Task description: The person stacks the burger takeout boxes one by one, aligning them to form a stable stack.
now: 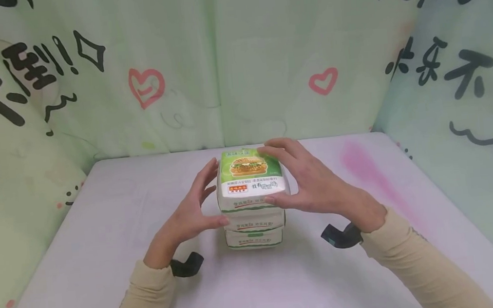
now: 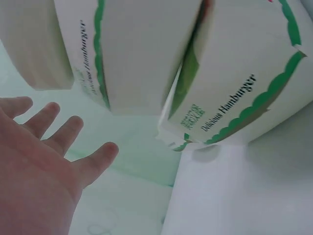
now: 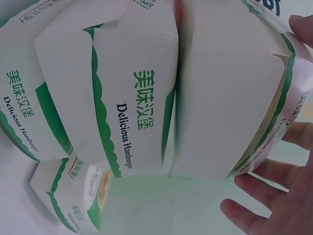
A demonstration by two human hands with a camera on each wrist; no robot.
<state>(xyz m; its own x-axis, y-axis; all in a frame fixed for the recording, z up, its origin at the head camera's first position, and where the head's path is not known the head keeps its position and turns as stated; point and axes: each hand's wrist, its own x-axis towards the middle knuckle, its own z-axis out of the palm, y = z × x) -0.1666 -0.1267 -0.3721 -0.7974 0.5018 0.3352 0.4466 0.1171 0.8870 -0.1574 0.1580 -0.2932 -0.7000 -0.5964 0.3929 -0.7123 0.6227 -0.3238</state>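
Note:
A stack of three white-and-green burger boxes stands mid-table. The top box (image 1: 250, 177) shows a burger picture on its lid; the middle box (image 1: 254, 220) and bottom box (image 1: 254, 238) sit under it. My right hand (image 1: 281, 175) grips the top box, thumb on its front edge and fingers over its far right side. The right wrist view shows that box (image 3: 230, 98) close up, with the right hand's fingers (image 3: 266, 188) curled under its edge. My left hand (image 1: 212, 193) is flat beside the stack's left side. In the left wrist view, the left hand (image 2: 44, 161) is spread and apart from the boxes (image 2: 142, 54).
The white table (image 1: 103, 225) has a pink stain (image 1: 362, 163) at the right rear. Pale green printed curtains (image 1: 238, 61) close in the back and both sides. A black wrist strap (image 1: 341, 236) sits on each forearm. A smaller box (image 3: 78, 191) lies low in the right wrist view.

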